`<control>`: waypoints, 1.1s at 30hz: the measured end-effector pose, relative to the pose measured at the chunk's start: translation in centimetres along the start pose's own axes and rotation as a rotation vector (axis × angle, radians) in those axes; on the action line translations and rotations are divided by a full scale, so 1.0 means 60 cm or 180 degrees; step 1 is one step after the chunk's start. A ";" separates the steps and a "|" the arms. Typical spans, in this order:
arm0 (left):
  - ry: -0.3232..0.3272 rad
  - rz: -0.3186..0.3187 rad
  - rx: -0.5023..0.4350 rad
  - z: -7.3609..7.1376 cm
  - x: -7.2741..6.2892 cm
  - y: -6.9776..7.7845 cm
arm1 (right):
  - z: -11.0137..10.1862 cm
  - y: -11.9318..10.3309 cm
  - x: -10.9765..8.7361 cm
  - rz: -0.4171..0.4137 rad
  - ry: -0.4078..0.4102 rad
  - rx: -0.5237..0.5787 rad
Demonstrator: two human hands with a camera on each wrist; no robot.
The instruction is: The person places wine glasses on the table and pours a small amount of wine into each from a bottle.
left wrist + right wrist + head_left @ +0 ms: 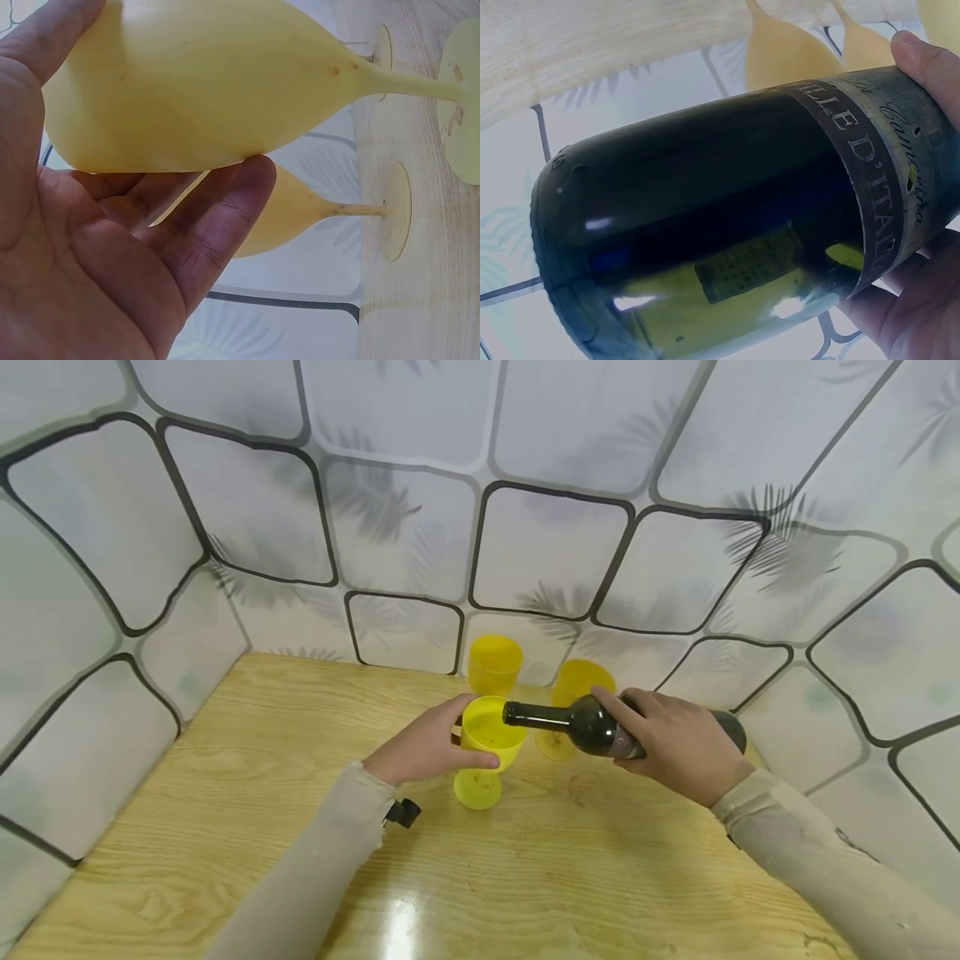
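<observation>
My left hand [427, 743] grips the bowl of a yellow plastic goblet [491, 735], thumb on the near side and fingers behind. In the left wrist view the goblet [202, 82] shows its stem and round foot; whether the foot touches the tabletop I cannot tell. My right hand [678, 747] is wrapped around a dark green wine bottle [596, 727], tilted nearly level with its mouth pointing left over the goblet's rim. No stream of liquid is visible. Printed labels circle the bottle [697, 217] in the right wrist view.
Two more yellow goblets, a left one [495, 664] and a right one [583, 677], stand upright behind the held one, close to the patterned wall [408, 627]. The wooden table [480, 877] reaches back to that wall. A small black device [405, 812] sits at the left wrist.
</observation>
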State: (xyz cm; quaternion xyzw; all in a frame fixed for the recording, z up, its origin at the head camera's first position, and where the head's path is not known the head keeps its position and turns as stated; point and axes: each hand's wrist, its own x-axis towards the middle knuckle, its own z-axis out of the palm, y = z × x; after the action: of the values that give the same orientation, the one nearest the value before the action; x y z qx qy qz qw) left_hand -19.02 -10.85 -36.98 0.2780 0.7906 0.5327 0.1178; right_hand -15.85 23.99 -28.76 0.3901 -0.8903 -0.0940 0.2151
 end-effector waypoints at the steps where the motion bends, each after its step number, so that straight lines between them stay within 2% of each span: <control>1: -0.0003 0.0007 -0.0009 0.000 0.000 0.000 | -0.001 -0.001 0.000 -0.0010 -0.0010 -0.0003; 13: -0.0001 0.0032 0.0023 -0.001 -0.001 0.002 | -0.012 -0.004 0.007 -0.0096 -0.0071 -0.0087; 33: 0.0002 0.0015 0.0043 0.000 -0.002 0.005 | -0.017 -0.003 0.009 -0.0097 -0.0112 -0.0131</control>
State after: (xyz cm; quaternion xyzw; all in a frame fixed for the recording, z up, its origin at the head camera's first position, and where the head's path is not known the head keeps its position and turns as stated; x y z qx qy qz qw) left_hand -18.82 -10.84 -36.72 0.2805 0.7936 0.5277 0.1145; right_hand -15.59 23.44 -27.74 0.3974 -0.8858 -0.1225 0.2059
